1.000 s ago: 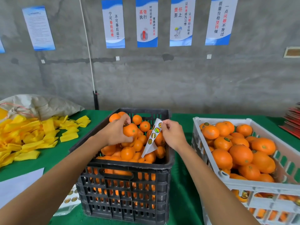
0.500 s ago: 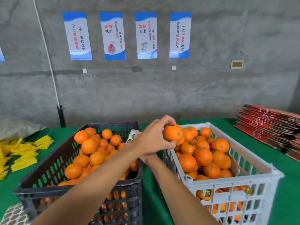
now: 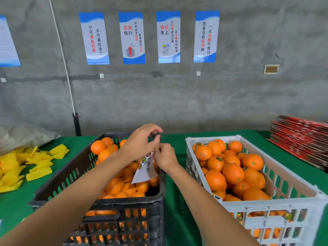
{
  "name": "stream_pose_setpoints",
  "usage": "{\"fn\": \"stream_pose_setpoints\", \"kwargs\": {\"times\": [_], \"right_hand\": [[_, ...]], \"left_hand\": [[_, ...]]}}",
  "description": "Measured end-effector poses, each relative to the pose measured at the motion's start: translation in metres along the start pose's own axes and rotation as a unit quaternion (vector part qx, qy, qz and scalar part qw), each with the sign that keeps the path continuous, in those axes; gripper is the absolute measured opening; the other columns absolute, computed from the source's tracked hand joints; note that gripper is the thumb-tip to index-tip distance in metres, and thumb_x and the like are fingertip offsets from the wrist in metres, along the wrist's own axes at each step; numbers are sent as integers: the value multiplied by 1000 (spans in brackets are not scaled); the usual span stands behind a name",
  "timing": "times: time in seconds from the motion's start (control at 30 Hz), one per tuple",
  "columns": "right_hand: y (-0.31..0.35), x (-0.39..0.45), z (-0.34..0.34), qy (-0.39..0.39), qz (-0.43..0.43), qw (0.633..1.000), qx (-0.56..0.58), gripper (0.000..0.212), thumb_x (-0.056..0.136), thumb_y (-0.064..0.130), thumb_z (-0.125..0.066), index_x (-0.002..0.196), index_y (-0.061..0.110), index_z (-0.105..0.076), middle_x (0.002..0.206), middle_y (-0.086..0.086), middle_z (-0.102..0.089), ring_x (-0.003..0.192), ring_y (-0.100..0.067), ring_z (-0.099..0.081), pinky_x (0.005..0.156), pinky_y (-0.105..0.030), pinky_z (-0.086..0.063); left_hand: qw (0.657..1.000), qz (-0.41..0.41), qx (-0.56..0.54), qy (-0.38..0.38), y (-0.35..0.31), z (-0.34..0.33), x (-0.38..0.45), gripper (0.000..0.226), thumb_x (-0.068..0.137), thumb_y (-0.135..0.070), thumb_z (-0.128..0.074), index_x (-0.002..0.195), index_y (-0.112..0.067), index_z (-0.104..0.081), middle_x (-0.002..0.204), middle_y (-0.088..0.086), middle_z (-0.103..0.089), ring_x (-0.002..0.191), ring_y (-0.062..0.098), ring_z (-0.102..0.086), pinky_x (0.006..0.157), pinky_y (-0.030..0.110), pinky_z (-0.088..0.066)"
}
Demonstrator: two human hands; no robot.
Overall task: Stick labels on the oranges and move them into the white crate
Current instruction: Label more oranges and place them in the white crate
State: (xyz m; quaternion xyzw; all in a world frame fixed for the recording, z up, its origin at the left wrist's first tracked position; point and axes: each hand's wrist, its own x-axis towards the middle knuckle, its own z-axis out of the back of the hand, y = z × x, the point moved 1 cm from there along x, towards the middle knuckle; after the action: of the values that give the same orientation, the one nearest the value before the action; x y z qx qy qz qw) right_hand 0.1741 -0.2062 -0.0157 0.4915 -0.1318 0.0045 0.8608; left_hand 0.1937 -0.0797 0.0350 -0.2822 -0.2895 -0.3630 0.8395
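Key relation: my left hand (image 3: 142,145) and my right hand (image 3: 164,157) met over the far right corner of the black crate (image 3: 113,203); the label sheet (image 3: 144,170) hung from them toward 6 o'clock, its long axis running roughly 12 to 6, tilted slightly toward 7.
Right hand: fingers curled, pinching the top edge of the label sheet.
Left hand: fingertips drawn together at the sheet's upper end, just at 11 o'clock of my right hand; I judged it was peeling a label, though I could not tell whether one was already lifted.
Nearer hand: both touched the sheet; the left hand lay nearer the unlabelled oranges (image 3: 106,150), at 9 o'clock of it.
Label sheet: white backing, two round green-and-yellow labels left near its top, grey circles where others were gone.
Unlabelled oranges: piled in the black crate, glossy, mixed sizes, no sticker visible on the upper ones.
White crate (image 3: 291,194): at 3 o'clock of my hands, well filled; labelled oranges (image 3: 217,163) showed round stickers.
Desk (image 3: 179,210): green cloth, carrying both crates side by side.
Step judged: label pick-up, ahead of sticking.
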Motion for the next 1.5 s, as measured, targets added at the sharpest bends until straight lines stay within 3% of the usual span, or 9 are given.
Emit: {"fn": "stream_pose_setpoints", "kwargs": {"times": [0.07,0.23,0.4,0.53,0.73,0.87,1.0,1.13,1.5], "right_hand": [[7,5,-5,4,4,1000,11,35,103,18,-52,79,6,-75,83,-15,-73,83,-32,-70,83,-42,-58],[17,10,-16,2,25,999,-27,47,104,46,-49,75,22,-77,71,1,-72,76,-21,-68,80,-41,-57],[10,12,-16,25,64,997,38,33,108,41,-43,92,22,-65,75,-3,-72,77,-23,-71,83,-56,-57],[6,13,-17,36,71,995,66,20,101,44,-58,104,24,-63,95,0,-70,88,-23,-68,83,-53,-56],[5,11,-16,40,89,991,96,20,105,23,-59,115,13,-73,105,0,-76,96,-17,-71,91,-45,-59],[6,10,-16,44,99,991,80,22,105,23,-57,119,13,-72,111,0,-74,104,-16,-70,96,-47,-57],[6,10,-17,43,109,992,45,19,107,24,-53,115,17,-69,107,2,-72,102,-17,-69,93,-49,-57],[7,9,-18,51,119,992,1,17,108,26,-50,109,21,-66,101,2,-71,96,-17,-69,88,-52,-58],[7,10,-21,60,106,991,-56,17,108,30,-44,107,25,-60,100,5,-70,97,-17,-68,89,-51,-57]], "left_hand": [[999,37,18,11,29,14,-22,22,94,-13,-65,114,-21,-69,105,-8,-68,97,8,-65,86,41,-57],[996,52,9,74,63,20,-53,26,97,-20,-68,123,-21,-72,116,-10,-70,106,5,-63,86,35,-57],[996,38,-67,35,58,9,-43,27,93,-16,-74,120,-15,-76,108,-2,-75,96,6,-68,82,20,-54],[993,77,-89,-9,66,4,-44,21,91,-15,-76,112,-16,-78,101,-7,-77,86,5,-71,75,21,-56],[973,169,-155,-23,69,3,-47,22,89,-19,-78,110,-13,-78,86,-4,-78,75,12,-73,78,41,-64],[965,182,-186,-31,63,6,-48,19,91,-19,-77,108,-11,-79,84,0,-78,74,18,-73,75,42,-64],[960,188,-205,-20,61,8,-48,18,94,-16,-72,109,-9,-78,89,4,-78,79,24,-73,73,37,-63],[959,191,-209,-7,63,9,-49,14,95,-15,-70,107,-14,-78,84,-4,-78,72,10,-70,66,23,-60],[949,249,-189,-33,79,13,-48,9,100,-18,-65,96,-14,-72,82,0,-73,72,8,-66,68,24,-55]]}}
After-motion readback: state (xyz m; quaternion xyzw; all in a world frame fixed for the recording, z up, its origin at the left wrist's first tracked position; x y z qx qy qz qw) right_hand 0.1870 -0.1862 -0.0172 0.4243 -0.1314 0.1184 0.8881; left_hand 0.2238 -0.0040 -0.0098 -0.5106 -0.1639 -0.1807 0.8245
